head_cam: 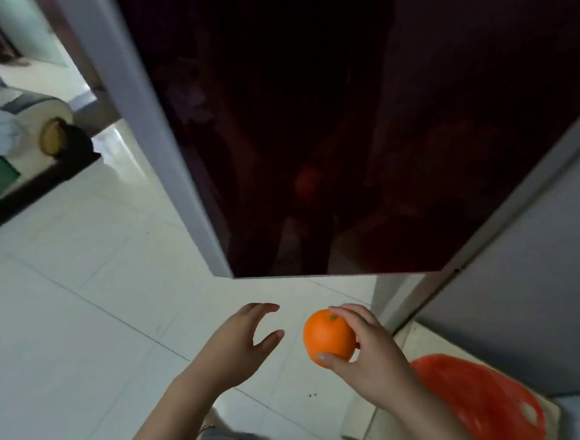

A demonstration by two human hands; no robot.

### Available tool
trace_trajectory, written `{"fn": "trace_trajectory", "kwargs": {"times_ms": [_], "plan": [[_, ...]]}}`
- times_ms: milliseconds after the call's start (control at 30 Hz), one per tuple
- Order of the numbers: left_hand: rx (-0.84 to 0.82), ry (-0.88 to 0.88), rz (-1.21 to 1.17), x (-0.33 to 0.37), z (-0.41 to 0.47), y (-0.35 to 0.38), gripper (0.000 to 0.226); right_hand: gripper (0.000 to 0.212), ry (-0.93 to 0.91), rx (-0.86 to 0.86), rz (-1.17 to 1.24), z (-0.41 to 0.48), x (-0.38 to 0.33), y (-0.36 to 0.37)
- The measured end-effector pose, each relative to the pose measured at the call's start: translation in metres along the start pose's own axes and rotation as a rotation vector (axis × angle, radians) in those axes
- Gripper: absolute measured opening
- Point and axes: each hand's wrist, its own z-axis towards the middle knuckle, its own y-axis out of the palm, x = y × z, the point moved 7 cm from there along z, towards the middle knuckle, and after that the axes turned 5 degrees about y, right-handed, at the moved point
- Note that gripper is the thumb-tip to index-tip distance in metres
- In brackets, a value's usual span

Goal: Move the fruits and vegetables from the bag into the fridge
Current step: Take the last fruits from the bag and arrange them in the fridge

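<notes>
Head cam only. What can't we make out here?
- Inside the fridge: head view, hidden behind its dark glossy front.
- What is in the red bag: head view, the right forearm covers part, the bottom edge cuts it.
- Behind the orange: fingers of the right hand hidden by the fruit.
- On the sofa, top left: blurred bundles.
</notes>
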Motion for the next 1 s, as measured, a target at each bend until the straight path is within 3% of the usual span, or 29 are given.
{"fn": "trace_trajectory", "kwargs": {"times_ms": [200,533,767,1000], "plan": [[0.102,-0.085,-0.159,-0.105,-0.022,-0.096,0.042,0.063,-0.100,-0.059,-0.006,0.063,-0.123,0.085],[0.249,-0.256,-0.040,-0.307,-0.062,-0.281,0.041,0.063,-0.237,-0.199,-0.062,0.176,-0.318,0.235],[0.221,-0.245,0.022,-0.369,-0.033,-0.335,0.042,0.068,-0.254,-0.286,-0.133,0.250,-0.368,0.293],[0.156,-0.238,0.048,-0.414,0.049,-0.371,0.044,0.067,-0.254,-0.255,-0.116,0.356,-0.395,0.302]]}}
